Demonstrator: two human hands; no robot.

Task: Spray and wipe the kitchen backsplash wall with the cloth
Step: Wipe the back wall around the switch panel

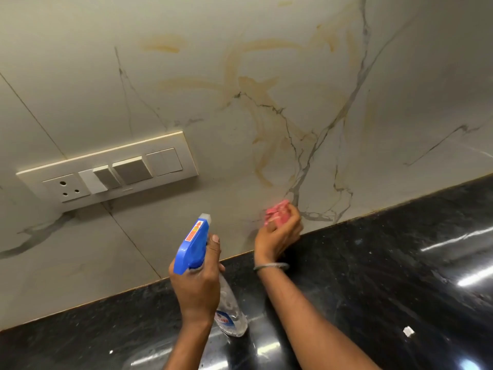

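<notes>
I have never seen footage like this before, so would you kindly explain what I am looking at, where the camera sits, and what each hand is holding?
There is no machine here. A person works with two bare hands, and the single picture comes from a wide-angle camera worn on the head, looking forward and down.

The left hand grips a clear plastic spray bottle with a blue trigger head, its nozzle pointing toward the wall. The right hand holds a bunched pink cloth, seemingly against the pale marble-look backsplash wall, just above the black polished stone countertop.

Yellowish-brown smears streak the wall higher up. A cream switch and socket panel is mounted on the wall to the left.
</notes>
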